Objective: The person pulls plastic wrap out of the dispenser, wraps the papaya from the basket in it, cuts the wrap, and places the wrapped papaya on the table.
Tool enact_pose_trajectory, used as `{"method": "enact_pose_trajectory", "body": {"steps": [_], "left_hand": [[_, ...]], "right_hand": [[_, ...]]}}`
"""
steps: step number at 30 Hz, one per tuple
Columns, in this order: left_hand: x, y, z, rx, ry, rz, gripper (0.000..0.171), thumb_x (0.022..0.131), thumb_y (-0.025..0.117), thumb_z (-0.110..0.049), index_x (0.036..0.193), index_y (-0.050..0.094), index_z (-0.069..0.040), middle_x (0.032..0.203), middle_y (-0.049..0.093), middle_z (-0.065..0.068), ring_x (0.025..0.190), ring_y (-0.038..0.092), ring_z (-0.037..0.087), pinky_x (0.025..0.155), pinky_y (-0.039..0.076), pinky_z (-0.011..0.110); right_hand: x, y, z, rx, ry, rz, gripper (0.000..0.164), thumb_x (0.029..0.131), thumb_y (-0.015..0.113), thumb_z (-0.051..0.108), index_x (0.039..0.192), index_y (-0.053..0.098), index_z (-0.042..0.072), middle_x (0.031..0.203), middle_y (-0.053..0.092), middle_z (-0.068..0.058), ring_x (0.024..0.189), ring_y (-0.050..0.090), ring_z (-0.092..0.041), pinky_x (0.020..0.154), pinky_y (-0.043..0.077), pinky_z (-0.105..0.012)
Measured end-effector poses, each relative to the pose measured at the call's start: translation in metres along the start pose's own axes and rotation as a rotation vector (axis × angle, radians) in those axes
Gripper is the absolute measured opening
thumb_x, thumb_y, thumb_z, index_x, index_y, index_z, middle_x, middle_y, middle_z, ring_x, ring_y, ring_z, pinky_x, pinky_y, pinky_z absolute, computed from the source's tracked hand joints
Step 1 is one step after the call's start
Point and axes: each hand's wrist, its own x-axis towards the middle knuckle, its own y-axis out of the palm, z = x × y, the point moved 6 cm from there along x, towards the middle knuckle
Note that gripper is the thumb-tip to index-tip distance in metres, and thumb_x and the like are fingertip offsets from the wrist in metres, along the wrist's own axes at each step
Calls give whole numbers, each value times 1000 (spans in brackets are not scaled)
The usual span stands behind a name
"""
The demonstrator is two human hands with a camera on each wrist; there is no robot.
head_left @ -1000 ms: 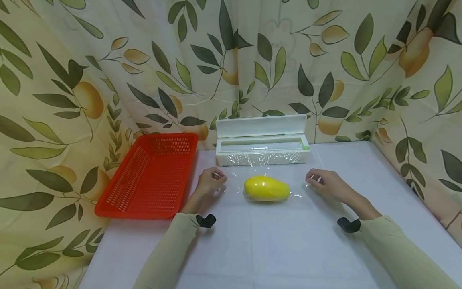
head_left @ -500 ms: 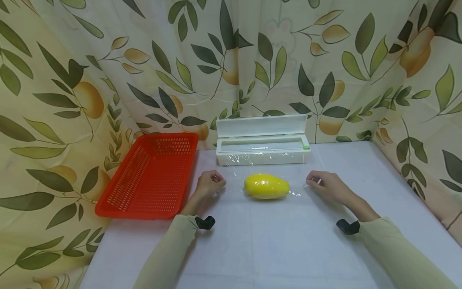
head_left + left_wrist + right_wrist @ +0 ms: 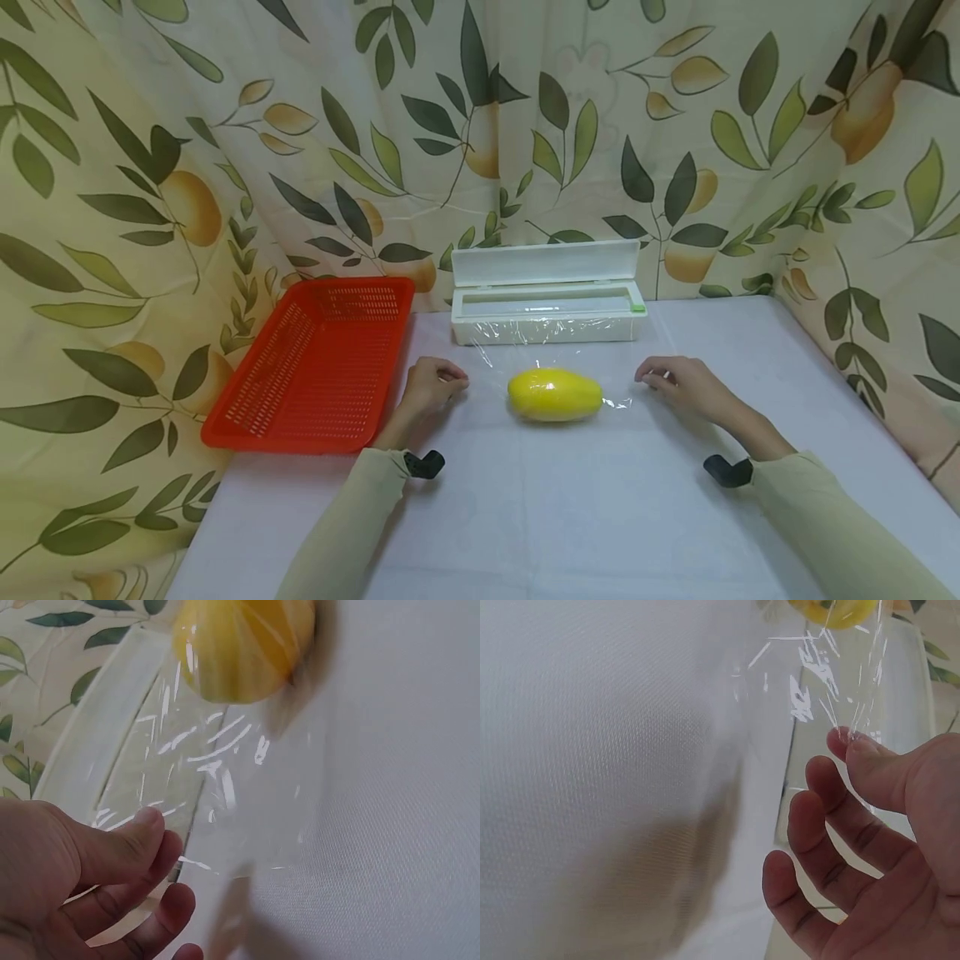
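Observation:
Clear plastic wrap (image 3: pixel 225 772) stretches from the white wrap box (image 3: pixel 547 331) over a yellow, mango-like fruit (image 3: pixel 555 394) on the table. My left hand (image 3: pixel 433 385) pinches the wrap's left edge between thumb and index finger, its other fingers loosely bent. On the other side, my right hand (image 3: pixel 684 383) pinches the right edge with thumb and index fingertip, as the right wrist view shows. Glossy creases in the wrap run between both hands and the fruit. The box stands behind the fruit with its lid raised, and the film comes out over its front.
A red perforated plastic basket (image 3: pixel 382 400) stands at the left, close beside my left forearm. White cloth (image 3: pixel 600 517) covers the table. A leaf-patterned curtain (image 3: pixel 540 192) hangs right behind the box and along both sides.
Both hands hold nearly the same places, with the wrap still pinched. Creases in the wrap have shifted around the fruit, and the head view has moved slightly.

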Motion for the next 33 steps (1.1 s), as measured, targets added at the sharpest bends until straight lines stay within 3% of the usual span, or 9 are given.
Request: {"method": "enact_pose_trajectory", "body": {"steps": [8,12,18,21,28,33], "left_hand": [[-2,2,1,3,12,91,14,87,78,3,99,77,-5,84,74,5,76,68,23,67,58,29],[-4,0,-2,30,45,85,23,88,76,4,108,75,-7,96,74,8,79,66,22,70,58,31],[-14,-5,-20,48,236,-34,28,89,73,4,114,73,-8,110,73,15,81,65,24,75,57,36],[-22,-2,-31,29,342,-58,25,90,75,1,112,72,-8,109,73,15,84,67,27,79,59,41],[-41,16,-56,57,603,-11,22,88,79,-2,109,73,-6,105,72,8,89,68,29,77,60,44],[-46,33,-65,118,701,67,24,86,82,-5,109,74,-8,114,68,6,103,65,24,89,57,38]], "right_hand": [[-5,-1,5,-17,-17,3,22,100,62,5,120,72,5,99,73,-6,82,56,-18,70,49,-31],[-8,-4,10,-36,-12,-12,29,100,64,7,129,67,4,95,72,-6,80,57,-18,68,50,-29],[-12,-12,26,-75,-32,-70,35,99,68,13,134,64,7,98,69,-8,77,56,-18,66,50,-30],[-14,-14,36,-80,-61,-102,33,98,69,12,131,66,7,98,69,-7,77,57,-17,64,50,-29],[-16,-11,61,-66,-206,-198,28,92,75,4,119,72,9,98,69,-3,80,60,-16,68,55,-30],[-14,7,75,-29,-285,-210,31,87,79,2,116,74,11,111,70,-6,96,66,-24,79,60,-44]]}}
